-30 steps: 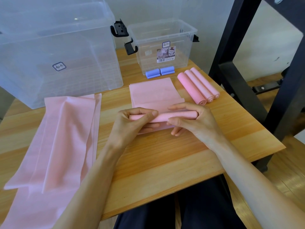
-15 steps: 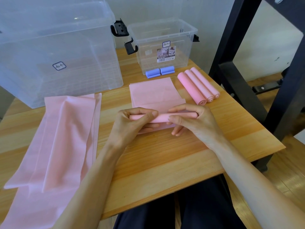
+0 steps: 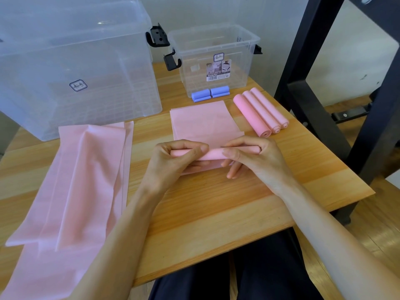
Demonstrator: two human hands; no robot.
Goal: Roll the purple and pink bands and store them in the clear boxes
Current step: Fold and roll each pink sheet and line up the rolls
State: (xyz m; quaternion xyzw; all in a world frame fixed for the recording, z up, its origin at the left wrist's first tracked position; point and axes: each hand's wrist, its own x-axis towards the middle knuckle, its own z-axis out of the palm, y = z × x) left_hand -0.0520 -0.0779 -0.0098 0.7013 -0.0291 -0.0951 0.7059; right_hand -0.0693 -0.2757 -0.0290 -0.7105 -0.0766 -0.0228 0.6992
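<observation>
pink band (image 3: 213, 153) half rolled, apparently tight

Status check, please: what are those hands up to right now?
Left hand and right hand both grip a half-rolled pink band. Both clear boxes look empty. Nothing in the way.

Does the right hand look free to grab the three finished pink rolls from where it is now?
Probably not yet: the right hand is gripping the half-rolled pink band with the left hand. Once it lets go, the three pink rolls lie just beyond it with nothing between.
</observation>
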